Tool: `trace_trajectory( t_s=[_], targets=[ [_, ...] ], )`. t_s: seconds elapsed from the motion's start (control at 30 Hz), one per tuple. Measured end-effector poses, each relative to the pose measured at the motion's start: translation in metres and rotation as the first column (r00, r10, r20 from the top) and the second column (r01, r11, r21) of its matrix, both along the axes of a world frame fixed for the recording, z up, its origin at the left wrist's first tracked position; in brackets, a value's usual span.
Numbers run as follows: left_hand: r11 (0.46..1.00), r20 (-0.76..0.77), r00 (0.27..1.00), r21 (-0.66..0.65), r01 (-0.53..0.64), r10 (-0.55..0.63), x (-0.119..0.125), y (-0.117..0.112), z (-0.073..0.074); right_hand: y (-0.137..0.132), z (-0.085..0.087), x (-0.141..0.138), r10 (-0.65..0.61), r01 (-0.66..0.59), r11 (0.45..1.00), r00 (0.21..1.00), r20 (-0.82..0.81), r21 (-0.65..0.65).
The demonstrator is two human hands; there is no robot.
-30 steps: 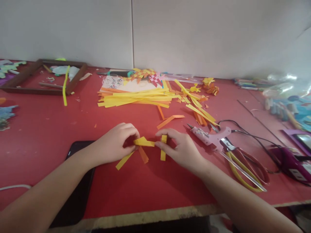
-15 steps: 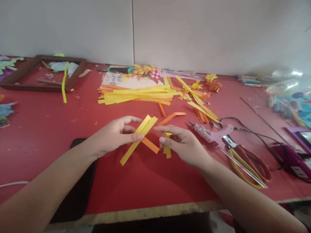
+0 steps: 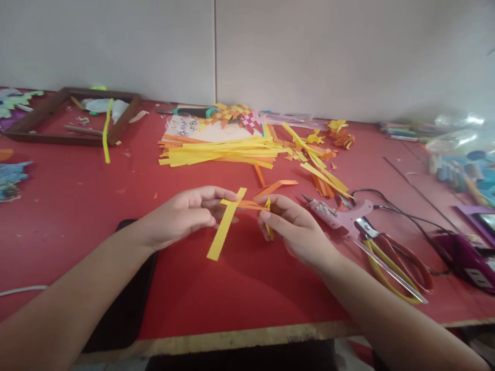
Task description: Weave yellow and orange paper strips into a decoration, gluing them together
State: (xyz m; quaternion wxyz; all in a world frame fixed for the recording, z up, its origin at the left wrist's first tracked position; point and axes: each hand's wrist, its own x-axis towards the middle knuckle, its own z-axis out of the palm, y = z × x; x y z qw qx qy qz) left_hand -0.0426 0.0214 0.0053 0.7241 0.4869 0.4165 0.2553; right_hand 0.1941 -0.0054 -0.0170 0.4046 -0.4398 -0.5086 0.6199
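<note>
My left hand pinches a folded yellow paper strip that hangs down and to the left above the red table. An orange strip crosses it, running right toward my right hand. My right hand's fingers are closed on a second yellow strip, mostly hidden behind its fingers, at the orange strip's end. Both hands hover just above the table near its front edge.
A pile of yellow and orange strips lies behind the hands, with woven paper pieces at the back. A pink glue gun and scissors lie right. A dark phone sits under my left forearm. A wooden frame is far left.
The left hand turned the yellow strip so it hangs steeper. The orange strip now lies level between both hands, and the right hand moved closer to it.
</note>
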Motion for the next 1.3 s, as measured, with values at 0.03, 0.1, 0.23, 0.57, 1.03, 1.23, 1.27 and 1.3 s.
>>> trace_trajectory(
  t_s=[0.03,0.1,0.23,0.57,1.03,1.23,1.27,1.3],
  targets=[
    [0.999,-0.023,1.000,0.029,0.018,-0.018,-0.001,0.000,-0.001,0.000,0.000,0.000,-0.009,0.009,1.000,1.000,-0.010,-0.001],
    [0.994,-0.070,0.998,0.107,0.016,-0.008,-0.002,0.001,-0.004,0.001,0.002,0.001,-0.022,0.022,1.000,1.000,0.001,0.003],
    [0.969,-0.184,0.982,0.247,0.003,0.044,-0.001,0.001,-0.007,0.001,0.005,0.001,-0.039,0.039,0.999,0.997,0.061,-0.003],
    [0.955,-0.086,0.976,0.240,-0.174,0.199,-0.001,0.001,-0.008,0.001,-0.003,0.006,-0.041,0.035,0.993,0.998,-0.053,-0.112],
    [0.972,-0.163,0.987,0.231,0.043,-0.005,0.002,-0.002,-0.005,-0.002,0.003,-0.003,-0.004,-0.032,0.991,0.964,0.266,0.130],
    [0.982,-0.140,0.988,0.166,0.094,-0.071,0.005,-0.004,-0.004,-0.006,0.003,-0.003,0.035,-0.078,0.988,0.951,0.307,0.130],
    [0.984,-0.112,0.990,0.144,0.101,-0.085,0.005,-0.004,-0.004,-0.006,0.004,-0.004,0.048,-0.085,0.990,0.952,0.302,0.112],
    [0.986,-0.086,0.992,0.130,0.102,-0.091,0.006,-0.004,-0.004,-0.007,0.005,-0.005,0.055,-0.088,0.991,0.957,0.284,0.102]
  ],
)
